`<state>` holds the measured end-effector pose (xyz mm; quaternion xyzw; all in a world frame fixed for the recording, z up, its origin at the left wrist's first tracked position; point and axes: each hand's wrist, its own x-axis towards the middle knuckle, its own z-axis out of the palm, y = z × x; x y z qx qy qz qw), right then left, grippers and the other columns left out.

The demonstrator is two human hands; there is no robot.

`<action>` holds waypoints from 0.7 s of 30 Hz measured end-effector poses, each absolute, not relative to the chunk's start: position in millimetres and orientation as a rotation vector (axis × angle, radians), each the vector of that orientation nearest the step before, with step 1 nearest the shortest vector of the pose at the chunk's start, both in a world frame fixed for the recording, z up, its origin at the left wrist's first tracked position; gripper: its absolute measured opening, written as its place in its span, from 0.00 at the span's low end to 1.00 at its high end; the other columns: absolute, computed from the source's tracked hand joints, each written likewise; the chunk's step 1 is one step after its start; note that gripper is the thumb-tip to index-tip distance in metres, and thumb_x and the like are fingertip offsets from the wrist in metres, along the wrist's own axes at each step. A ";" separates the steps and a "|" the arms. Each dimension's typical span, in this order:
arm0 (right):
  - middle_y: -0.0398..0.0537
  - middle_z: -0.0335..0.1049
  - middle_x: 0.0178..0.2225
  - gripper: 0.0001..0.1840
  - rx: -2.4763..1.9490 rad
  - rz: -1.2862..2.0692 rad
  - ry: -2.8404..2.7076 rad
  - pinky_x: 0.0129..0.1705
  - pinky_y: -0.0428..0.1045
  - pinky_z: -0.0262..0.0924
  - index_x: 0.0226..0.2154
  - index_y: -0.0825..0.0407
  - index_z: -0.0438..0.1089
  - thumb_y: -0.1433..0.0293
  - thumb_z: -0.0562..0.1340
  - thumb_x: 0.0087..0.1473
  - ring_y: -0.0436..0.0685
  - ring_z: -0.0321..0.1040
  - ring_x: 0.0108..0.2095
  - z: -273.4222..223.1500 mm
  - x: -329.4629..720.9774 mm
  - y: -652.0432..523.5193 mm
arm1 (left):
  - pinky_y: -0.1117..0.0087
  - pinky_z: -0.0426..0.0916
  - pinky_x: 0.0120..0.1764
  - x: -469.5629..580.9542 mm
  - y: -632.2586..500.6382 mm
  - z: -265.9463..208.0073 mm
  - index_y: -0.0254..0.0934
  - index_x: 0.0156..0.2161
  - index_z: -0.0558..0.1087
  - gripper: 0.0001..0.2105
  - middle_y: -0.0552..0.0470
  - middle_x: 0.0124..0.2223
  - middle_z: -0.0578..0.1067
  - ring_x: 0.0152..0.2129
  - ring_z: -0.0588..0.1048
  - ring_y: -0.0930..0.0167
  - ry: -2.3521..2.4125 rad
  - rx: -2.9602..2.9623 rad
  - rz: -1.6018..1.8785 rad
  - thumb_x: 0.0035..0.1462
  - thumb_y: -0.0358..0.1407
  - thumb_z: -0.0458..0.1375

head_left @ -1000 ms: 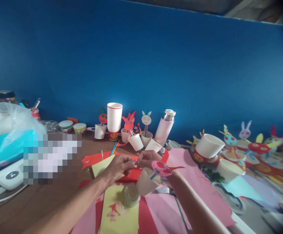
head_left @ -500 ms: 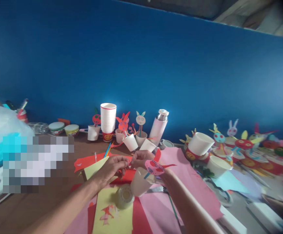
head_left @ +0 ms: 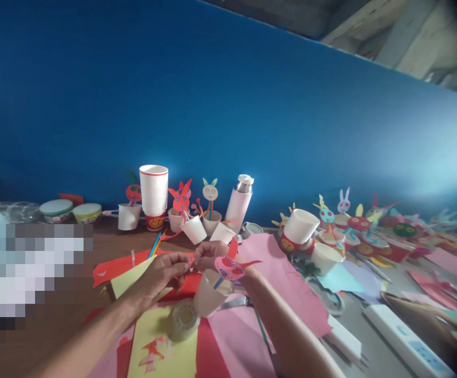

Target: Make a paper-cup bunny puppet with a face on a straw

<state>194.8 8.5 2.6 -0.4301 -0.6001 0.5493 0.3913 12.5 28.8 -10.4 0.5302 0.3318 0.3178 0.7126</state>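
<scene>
My left hand (head_left: 170,272) and my right hand (head_left: 215,254) meet above the coloured paper, fingertips pinched together. Between them is a tiny pinkish-red scrap of paper (head_left: 191,264), mostly covered by the fingers. Just in front of my right wrist stands a tilted white paper cup (head_left: 207,296). A pink paper face (head_left: 230,269) with a red ear rises from it on a blue strip. Beside the cup, a roll of clear tape (head_left: 185,318) lies on a yellow sheet (head_left: 142,323) that bears red paper scraps (head_left: 156,352). Red paper (head_left: 191,287) lies under my hands.
Along the blue wall stand a stack of paper cups (head_left: 153,194), cups with paper animal faces (head_left: 182,203) and a pink thermos (head_left: 239,207). Pink paper (head_left: 287,283), more cup figures (head_left: 326,215) and a power strip (head_left: 407,341) are at the right.
The view has swung to the right, so everything sits further left and more of the right side shows. My hands stay pinched together over the paper.
</scene>
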 end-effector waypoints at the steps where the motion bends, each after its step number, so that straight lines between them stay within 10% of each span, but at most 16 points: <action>1: 0.51 0.64 0.47 0.16 -1.096 1.392 -1.525 0.42 0.56 0.64 0.48 0.55 0.63 0.66 0.57 0.58 0.57 0.66 0.43 1.9 195.6 8.4 | 0.78 0.58 0.18 12.4 28.9 -10.4 0.33 0.30 0.71 0.07 0.58 0.23 0.70 0.14 0.63 0.80 0.739 1.173 0.710 0.47 0.35 0.61; 21: 0.44 0.68 0.23 0.06 -1.170 1.360 -1.542 0.21 0.44 0.57 0.29 0.52 0.69 0.67 0.63 0.46 0.52 0.65 0.23 -24.9 211.6 20.4 | 0.78 0.58 0.18 13.1 27.7 -7.6 0.34 0.28 0.70 0.06 0.58 0.22 0.70 0.14 0.63 0.80 0.732 1.160 0.709 0.46 0.35 0.62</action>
